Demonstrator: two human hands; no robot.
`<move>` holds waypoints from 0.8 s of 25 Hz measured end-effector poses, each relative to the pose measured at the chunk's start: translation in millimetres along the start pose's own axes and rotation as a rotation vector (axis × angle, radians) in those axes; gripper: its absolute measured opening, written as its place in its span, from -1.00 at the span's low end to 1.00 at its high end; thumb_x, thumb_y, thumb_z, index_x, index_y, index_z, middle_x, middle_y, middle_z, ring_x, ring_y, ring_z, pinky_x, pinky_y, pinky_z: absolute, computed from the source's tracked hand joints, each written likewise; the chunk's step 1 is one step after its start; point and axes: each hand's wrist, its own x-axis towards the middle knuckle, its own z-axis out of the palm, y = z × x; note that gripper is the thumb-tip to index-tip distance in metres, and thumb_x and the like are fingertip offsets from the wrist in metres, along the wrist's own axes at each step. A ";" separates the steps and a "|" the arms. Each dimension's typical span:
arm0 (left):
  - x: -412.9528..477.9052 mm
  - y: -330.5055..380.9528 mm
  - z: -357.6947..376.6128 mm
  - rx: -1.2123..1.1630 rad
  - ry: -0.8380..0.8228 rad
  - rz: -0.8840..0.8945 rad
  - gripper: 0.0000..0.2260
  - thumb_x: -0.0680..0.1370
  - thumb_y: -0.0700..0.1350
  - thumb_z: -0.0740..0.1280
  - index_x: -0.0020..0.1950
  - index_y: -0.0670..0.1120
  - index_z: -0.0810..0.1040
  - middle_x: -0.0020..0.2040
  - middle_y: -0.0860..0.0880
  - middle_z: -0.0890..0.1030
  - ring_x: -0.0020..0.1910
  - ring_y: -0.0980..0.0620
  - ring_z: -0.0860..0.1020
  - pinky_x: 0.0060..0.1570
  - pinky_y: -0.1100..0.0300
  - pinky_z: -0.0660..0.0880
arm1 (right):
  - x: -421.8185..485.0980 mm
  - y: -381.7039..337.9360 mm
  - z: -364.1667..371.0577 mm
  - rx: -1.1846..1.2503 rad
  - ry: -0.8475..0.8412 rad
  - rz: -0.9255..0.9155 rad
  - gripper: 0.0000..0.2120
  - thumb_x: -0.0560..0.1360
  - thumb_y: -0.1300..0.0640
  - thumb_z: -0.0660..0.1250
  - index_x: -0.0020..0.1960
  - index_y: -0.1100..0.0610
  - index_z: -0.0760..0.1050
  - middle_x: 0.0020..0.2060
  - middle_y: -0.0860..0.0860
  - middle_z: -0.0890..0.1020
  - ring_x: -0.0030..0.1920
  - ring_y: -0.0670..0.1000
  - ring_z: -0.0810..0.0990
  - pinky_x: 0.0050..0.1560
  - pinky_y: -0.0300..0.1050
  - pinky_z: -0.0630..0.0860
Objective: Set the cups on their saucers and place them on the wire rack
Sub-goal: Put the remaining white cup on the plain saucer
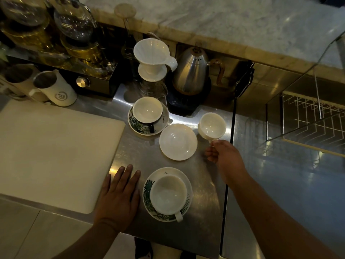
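My right hand (222,156) grips the handle of a plain white cup (211,126), held tilted just right of a bare white saucer (178,142) on the steel counter. Near me, a white cup (168,193) sits on a leaf-patterned saucer (149,200). Farther back, another white cup (147,109) rests on a second leaf-patterned saucer (162,124). My left hand (119,195) lies flat on the counter with fingers apart, left of the near cup. The wire rack (313,118) sits low at the right.
A large white cutting board (56,150) covers the left counter. Behind the cups stand a white pour-over dripper (152,57) on a glass server, a steel gooseneck kettle (192,71) on a black base, and two white pitchers (54,88). Siphon brewers fill the back left.
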 end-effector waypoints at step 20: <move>-0.7 -2.1 1.8 0.004 -0.004 0.007 -0.48 0.66 0.15 -0.01 0.63 0.08 0.17 0.65 -0.03 0.16 0.64 -0.05 0.04 0.55 -0.24 0.06 | -41.5 7.2 48.0 -0.158 -0.180 0.019 -0.77 0.67 0.19 0.23 0.03 0.32 0.59 -0.04 0.33 0.68 -0.19 0.08 0.59 -0.21 -0.16 0.54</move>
